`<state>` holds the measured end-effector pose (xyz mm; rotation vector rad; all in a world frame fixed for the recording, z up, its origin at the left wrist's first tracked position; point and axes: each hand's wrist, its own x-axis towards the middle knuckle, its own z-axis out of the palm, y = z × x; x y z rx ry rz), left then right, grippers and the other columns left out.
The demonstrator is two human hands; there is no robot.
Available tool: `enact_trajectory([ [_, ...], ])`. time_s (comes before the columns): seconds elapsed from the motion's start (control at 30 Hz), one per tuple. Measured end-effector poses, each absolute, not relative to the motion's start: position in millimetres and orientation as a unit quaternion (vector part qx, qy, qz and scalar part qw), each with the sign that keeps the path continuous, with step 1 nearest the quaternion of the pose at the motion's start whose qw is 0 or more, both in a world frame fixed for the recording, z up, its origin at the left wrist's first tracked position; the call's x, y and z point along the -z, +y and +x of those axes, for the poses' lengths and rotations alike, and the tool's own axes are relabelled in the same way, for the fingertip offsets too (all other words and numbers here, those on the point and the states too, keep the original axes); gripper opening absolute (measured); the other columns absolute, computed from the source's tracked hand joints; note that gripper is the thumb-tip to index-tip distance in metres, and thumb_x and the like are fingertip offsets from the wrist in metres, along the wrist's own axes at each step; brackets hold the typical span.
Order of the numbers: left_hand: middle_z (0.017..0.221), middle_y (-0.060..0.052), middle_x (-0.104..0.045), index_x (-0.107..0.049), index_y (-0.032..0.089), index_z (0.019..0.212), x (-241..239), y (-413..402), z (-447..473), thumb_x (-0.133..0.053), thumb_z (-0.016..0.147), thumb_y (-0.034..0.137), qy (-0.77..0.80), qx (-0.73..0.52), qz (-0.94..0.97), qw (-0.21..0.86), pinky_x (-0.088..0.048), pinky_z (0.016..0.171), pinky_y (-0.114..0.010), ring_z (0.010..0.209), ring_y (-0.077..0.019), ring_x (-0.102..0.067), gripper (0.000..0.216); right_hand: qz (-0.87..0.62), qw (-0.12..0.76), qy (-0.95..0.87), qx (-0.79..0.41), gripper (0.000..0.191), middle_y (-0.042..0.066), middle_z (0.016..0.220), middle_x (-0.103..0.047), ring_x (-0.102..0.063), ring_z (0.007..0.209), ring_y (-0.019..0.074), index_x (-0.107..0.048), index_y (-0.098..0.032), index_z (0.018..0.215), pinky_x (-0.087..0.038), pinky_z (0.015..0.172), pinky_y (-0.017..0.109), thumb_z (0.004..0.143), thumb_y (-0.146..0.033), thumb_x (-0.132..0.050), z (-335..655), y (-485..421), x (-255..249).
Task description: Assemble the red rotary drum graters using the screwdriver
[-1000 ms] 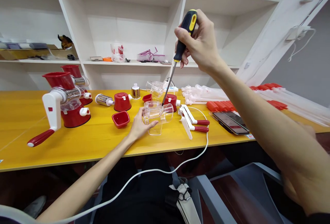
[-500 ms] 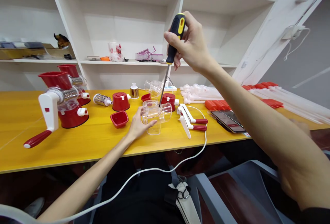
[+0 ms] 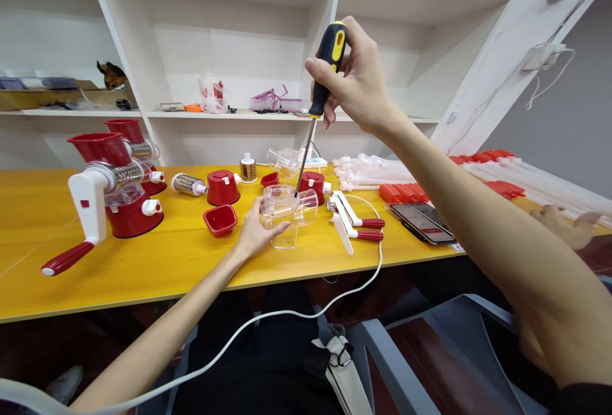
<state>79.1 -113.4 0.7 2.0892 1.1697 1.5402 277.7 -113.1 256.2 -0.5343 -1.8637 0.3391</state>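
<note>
At the left of the frame stands an assembled red-and-white rotary grater [image 3: 132, 214], partly covering a second grater [image 3: 125, 127] behind it. Toward the centre come a grating drum [image 3: 189, 185] on its side, an upright drum [image 3: 248, 169], a red base [image 3: 222, 187] and a small red tray [image 3: 220, 220]. Right of centre, white handles with red grips [image 3: 369, 224] lie near my work, a white cable [image 3: 315, 317] looping past them; a phone [image 3: 423, 224] rests farther right. Just behind my work sit another red base [image 3: 313, 180] and a clear part [image 3: 283, 160], crowding the space.

My right forearm cuts across the right side, covering part of the table, and another person's hand [image 3: 567, 224] shows beyond it at the right edge. The see-through plastic makes edges hard to read, so the screwdriver's tip seems to meet the top of my piece, though I can't be certain.

My left hand [image 3: 255, 231] clasps the clear housing [image 3: 287, 208] at mid-frame, thumb across its front. My right hand [image 3: 361, 83], upper centre, is wrapped around the screwdriver's [image 3: 321, 93] black-and-yellow handle, shaft slanting down.
</note>
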Motion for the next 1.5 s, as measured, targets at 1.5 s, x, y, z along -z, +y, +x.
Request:
enact_trajectory([
  [1.5,0.127,-0.011,-0.057,-0.045,0.024,0.120,-21,-102,90,-0.067,0.082,0.034,0.246,-0.591,0.768,0.018,-0.048,0.105,-0.048,0.125,-0.0257,-0.056,0.045,-0.083,0.533,-0.801,-0.259,0.022,0.002,0.107,-0.067,-0.060,0.105,0.0219,-0.067,-0.031,0.109,-0.051,0.081,0.033,0.088,-0.038,-0.068,291,-98,-258],
])
